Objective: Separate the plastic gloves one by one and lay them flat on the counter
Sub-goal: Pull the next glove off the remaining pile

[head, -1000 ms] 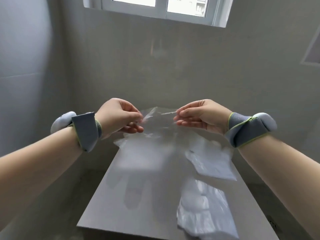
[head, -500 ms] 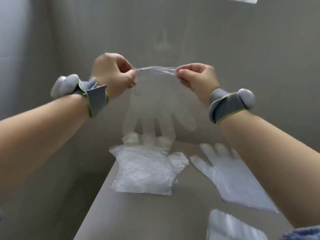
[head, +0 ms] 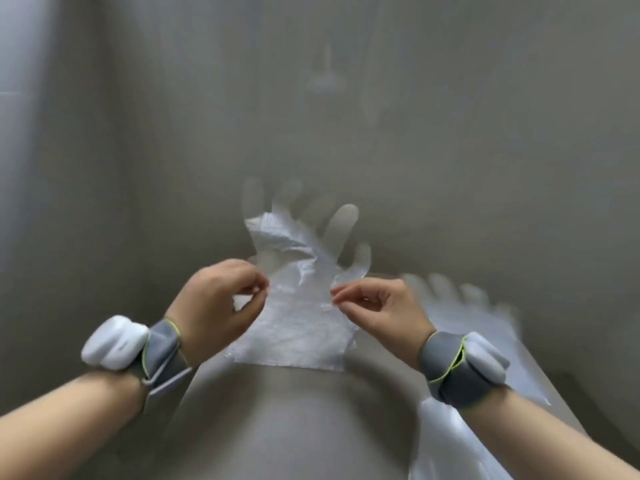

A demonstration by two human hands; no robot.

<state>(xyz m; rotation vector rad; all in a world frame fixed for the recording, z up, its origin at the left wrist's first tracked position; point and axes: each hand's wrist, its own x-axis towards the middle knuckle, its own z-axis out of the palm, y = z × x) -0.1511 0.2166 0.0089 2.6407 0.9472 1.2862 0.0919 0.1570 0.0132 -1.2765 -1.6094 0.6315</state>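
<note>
Both hands are dropping from their raised position half a second ago, bringing the held glove (head: 301, 268) down low over the far end of the desk (head: 294, 417).

- Left hand (head: 214, 306): thumb and forefinger are pinching the held glove's left edge, other fingers curling loosely.
- Right hand (head: 384, 306): fingertips are pinching the held glove's right edge, palm turning inward.
- Held glove: it is stretching between the two pinches, with its clear fingers pointing away toward the wall (head: 138, 168) and a crumpled fold showing in its upper part.
- Glove pile (head: 294, 348): it is lying on the desk directly beneath the held glove, cuff edge facing the person. Whether the two are touching, cannot tell.
- Flat glove (head: 481, 320): it is lying on the desk just right of the held glove, blurred.
- Near glove (head: 446, 441): it is lying right of and nearer than the held glove, partly under the right forearm.
- Wristbands (head: 162, 351): grey, each carrying a white unit, one on either side of the held glove.
</note>
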